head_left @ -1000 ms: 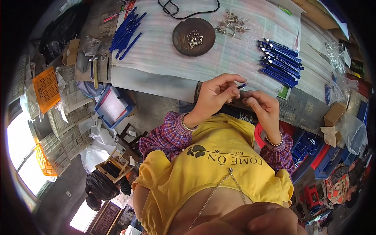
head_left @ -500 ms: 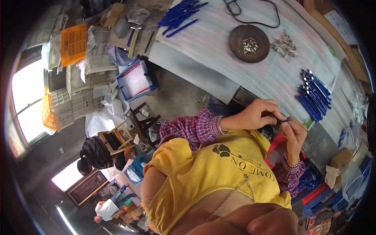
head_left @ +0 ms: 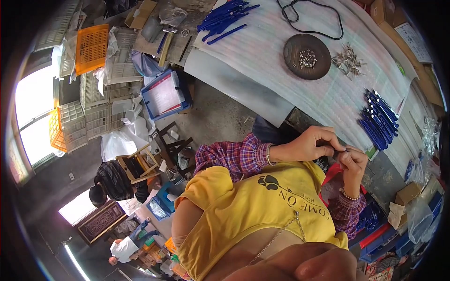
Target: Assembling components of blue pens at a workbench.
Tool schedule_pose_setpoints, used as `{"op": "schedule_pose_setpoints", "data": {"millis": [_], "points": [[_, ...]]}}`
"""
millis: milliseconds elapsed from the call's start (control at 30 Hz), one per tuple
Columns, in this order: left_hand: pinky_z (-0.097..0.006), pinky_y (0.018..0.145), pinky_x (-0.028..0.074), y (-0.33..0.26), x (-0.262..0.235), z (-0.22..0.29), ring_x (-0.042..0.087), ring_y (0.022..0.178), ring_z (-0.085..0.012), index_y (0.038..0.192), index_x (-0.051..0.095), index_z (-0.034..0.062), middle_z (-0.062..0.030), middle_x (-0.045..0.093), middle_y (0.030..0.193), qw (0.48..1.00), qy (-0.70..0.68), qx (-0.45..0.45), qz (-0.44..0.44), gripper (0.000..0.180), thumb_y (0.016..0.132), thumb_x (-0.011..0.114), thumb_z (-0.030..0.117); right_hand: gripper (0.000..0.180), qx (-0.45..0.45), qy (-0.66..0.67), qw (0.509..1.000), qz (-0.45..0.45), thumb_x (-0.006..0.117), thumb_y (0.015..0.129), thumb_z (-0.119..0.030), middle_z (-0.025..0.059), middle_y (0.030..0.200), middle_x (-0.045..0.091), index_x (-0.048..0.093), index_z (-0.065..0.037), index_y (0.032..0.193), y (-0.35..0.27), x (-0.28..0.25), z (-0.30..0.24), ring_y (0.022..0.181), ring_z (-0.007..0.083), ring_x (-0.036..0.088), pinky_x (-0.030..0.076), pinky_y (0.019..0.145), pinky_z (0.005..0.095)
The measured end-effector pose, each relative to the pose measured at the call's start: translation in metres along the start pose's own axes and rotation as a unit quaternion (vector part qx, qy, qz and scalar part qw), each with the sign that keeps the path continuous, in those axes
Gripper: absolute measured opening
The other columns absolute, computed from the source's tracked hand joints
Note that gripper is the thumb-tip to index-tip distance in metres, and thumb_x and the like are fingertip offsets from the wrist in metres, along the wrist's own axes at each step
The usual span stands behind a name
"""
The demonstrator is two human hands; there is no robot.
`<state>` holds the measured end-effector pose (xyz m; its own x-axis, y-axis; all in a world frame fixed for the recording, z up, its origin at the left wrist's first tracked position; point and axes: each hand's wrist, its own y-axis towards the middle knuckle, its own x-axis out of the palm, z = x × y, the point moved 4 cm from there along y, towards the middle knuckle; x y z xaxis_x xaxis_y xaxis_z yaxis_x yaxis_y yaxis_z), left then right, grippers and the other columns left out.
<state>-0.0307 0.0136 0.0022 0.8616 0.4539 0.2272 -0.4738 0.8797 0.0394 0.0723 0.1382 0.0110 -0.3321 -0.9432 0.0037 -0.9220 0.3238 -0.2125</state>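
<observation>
My left hand and my right hand meet fingertip to fingertip in front of my yellow top, beside the near edge of the table. Thumb and forefinger are pinched on each; whatever lies between them is small, dark and mostly covered. Nearest to my right hand on the table is a bundle of slim blue strips with shiny ends. Farther off, a round dark dish holds small silvery metal pieces. A loose heap of thin metal parts lies right of the dish.
A pale sheet covers the table. On it lie more blue strips and a black cord. A blue crate and a wooden stool stand to the left. Two people are in the background, one in black, one in white.
Both hands stay pinched together, and their fingertips have drawn closer, hiding the bit of blue that showed between them. The whole view has shifted slightly.
</observation>
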Motion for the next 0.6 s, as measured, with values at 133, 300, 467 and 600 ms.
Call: {"op": "schedule_pose_setpoints", "data": {"millis": [133,300,467,600], "points": [[-0.025,0.067,0.039,-0.001,0.0,-0.005,0.05,0.072,-0.0134,0.094,0.067,0.0024,-0.0047,0.054,0.078,1.0,-0.015,-0.014,0.0,0.022,0.075,0.063,-0.007,0.016,0.141,0.177,0.974,0.012,0.065,0.08,-0.007,-0.0011,0.059,0.047,0.059,0.005,0.07,-0.005,0.005,0.015,0.051,0.0078,0.04,0.027,0.046,0.024],[-0.025,0.067,0.039,0.0,-0.001,-0.005,0.05,0.071,-0.0135,0.095,0.067,0.0027,-0.0047,0.053,0.078,0.999,0.001,-0.019,0.033,0.022,0.075,0.062,-0.007,0.015,-0.056,-0.095,0.989,0.103,0.068,0.075,-0.003,0.0033,0.06,0.048,0.057,0.006,0.071,0.002,0.006,-0.008,0.052,0.0106,0.041,0.029,0.048,0.0233],[-0.025,0.066,0.04,0.0,0.001,0.0,0.049,0.071,-0.0129,0.095,0.067,0.0023,-0.0041,0.052,0.076,1.0,0.025,-0.013,0.013,0.022,0.076,0.062,-0.007,0.016,-0.138,-0.222,0.957,0.128,0.068,0.074,-0.004,0.0061,0.06,0.046,0.056,0.006,0.071,-0.006,0.008,-0.023,0.051,0.0134,0.04,0.029,0.048,0.0242],[-0.024,0.065,0.039,-0.001,0.002,-0.004,0.049,0.071,-0.0126,0.094,0.067,0.0021,-0.0037,0.051,0.075,0.999,-0.012,-0.037,0.005,0.022,0.075,0.062,-0.008,0.016,-0.106,-0.181,0.974,0.086,0.068,0.074,-0.004,0.0052,0.058,0.046,0.056,0.007,0.069,-0.004,0.004,-0.016,0.051,0.0126,0.039,0.028,0.047,0.0249]]}}
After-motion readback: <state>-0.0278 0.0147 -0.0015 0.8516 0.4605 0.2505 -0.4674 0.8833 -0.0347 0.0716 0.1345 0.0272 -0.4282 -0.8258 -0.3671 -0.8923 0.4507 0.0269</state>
